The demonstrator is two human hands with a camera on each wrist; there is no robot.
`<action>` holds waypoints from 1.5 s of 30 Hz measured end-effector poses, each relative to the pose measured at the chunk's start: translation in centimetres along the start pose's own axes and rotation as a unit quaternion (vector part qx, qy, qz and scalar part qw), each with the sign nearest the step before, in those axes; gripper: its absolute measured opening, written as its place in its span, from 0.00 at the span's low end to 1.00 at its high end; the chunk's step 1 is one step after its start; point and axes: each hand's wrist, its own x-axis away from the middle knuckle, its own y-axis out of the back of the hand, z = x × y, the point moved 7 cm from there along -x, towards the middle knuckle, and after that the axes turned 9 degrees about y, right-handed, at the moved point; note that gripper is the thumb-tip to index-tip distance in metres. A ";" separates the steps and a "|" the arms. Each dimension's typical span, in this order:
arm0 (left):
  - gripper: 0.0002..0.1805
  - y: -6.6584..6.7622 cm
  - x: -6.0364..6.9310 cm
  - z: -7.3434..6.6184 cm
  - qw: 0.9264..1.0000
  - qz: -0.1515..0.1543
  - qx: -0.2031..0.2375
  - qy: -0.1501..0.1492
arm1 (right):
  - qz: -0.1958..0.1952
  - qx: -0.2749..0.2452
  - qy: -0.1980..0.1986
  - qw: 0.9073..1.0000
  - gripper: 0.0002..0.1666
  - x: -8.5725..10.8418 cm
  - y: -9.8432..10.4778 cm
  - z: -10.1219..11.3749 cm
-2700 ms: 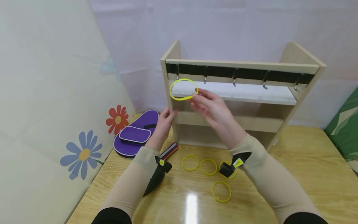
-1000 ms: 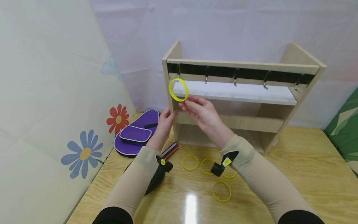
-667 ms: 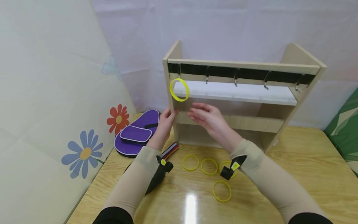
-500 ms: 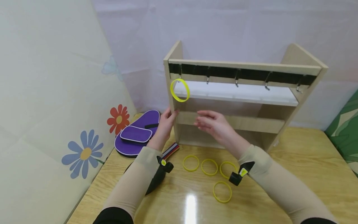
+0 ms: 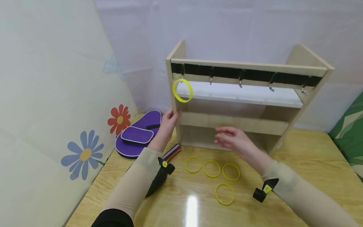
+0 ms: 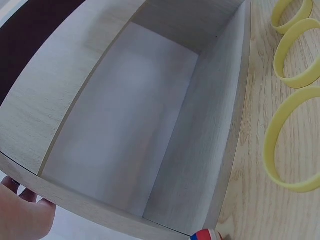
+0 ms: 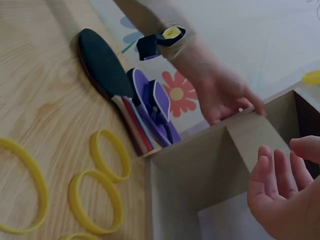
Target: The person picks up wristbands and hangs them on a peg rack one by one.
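A yellow wristband-like ring (image 5: 183, 101) hangs from the leftmost metal hook (image 5: 182, 76) of a small wooden shelf (image 5: 232, 123). My left hand (image 5: 165, 126) grips the shelf's left side panel, its thumb at the front edge; the right wrist view shows that hand (image 7: 222, 92) at the panel too. Nothing is in my right hand (image 5: 236, 142), which hovers before the lower compartment with its fingers loosely bent. On the table below lie several more yellow rings, among them a front ring (image 5: 225, 204) and a left one (image 5: 193, 172).
Left of the shelf lie a purple paddle case (image 5: 137, 135) and a table tennis paddle (image 7: 102, 62) with a striped handle (image 5: 172, 152). Several hooks to the right, such as the second hook (image 5: 211, 80), bear nothing. A flowered wall (image 5: 56, 63) bounds the left side.
My right hand held the ring at the leftmost hook, let go of it, then moved down and right. The ring now hangs there. My left hand has stayed on the side panel.
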 end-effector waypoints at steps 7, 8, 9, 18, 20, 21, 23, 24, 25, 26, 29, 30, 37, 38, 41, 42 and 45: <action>0.26 0.1 0.0 0.2 1.000 0.003 0.001 0.002 | -0.005 0.046 -0.009 0.999 0.27 1.4 2.0 -1.8; 0.26 0.1 0.0 0.2 1.000 0.003 0.000 0.002 | -0.007 0.049 -0.011 0.999 0.28 1.5 2.4 -2.0; 0.26 0.1 0.0 0.2 1.000 0.003 0.000 0.002 | -0.011 0.053 -0.014 0.998 0.28 1.7 2.7 -2.3; 0.26 0.0 -0.1 0.1 1.000 0.001 -0.003 0.001 | -0.002 0.100 -0.030 0.995 0.30 2.9 5.0 -5.1; 0.25 0.0 -0.1 0.1 1.000 0.001 -0.002 0.002 | 0.005 0.108 -0.032 0.994 0.30 3.1 5.3 -5.7; 0.25 0.0 -0.1 0.1 1.000 0.002 -0.002 0.003 | 0.006 0.111 -0.034 0.993 0.30 3.2 5.5 -6.0; 0.25 0.0 -0.1 0.1 1.000 0.003 -0.002 0.003 | 0.012 0.118 -0.033 0.992 0.30 3.3 5.8 -6.5; 0.25 0.0 0.0 0.1 1.000 0.004 -0.001 0.003 | 0.019 0.125 -0.030 0.992 0.30 3.4 6.0 -6.6; 0.25 0.0 0.0 0.0 1.000 0.005 -0.001 0.002 | 0.023 0.130 -0.028 0.991 0.30 3.5 6.2 -6.8; 0.26 0.0 0.0 0.0 1.000 0.005 0.000 0.001 | 0.026 0.135 -0.028 0.990 0.30 3.5 6.3 -7.0; 0.26 0.0 0.0 0.0 1.000 0.004 0.001 -0.001 | 0.035 0.157 -0.028 0.987 0.29 3.7 6.8 -7.4; 0.25 0.0 0.0 0.0 1.000 0.003 0.001 -0.001 | 0.037 0.164 -0.029 0.985 0.29 3.8 6.9 -7.5; 0.25 0.0 0.0 -0.1 1.000 0.005 -0.005 0.004 | 0.040 0.190 -0.045 0.980 0.28 3.8 7.3 -8.6; 0.25 0.0 0.0 -0.1 1.000 0.005 -0.004 0.004 | 0.041 0.194 -0.048 0.979 0.28 3.8 7.4 -8.9; 0.25 0.0 0.0 -0.1 1.000 0.007 -0.004 0.005 | 0.037 0.220 -0.057 0.973 0.27 3.8 7.5 -9.4; 0.25 0.0 0.1 -0.1 1.000 0.006 -0.005 0.004 | 0.034 0.226 -0.060 0.972 0.27 3.8 7.5 -9.6; 0.25 -0.1 0.2 -0.2 1.000 0.004 -0.005 0.003 | 0.029 0.244 -0.066 0.967 0.26 3.8 7.5 -9.9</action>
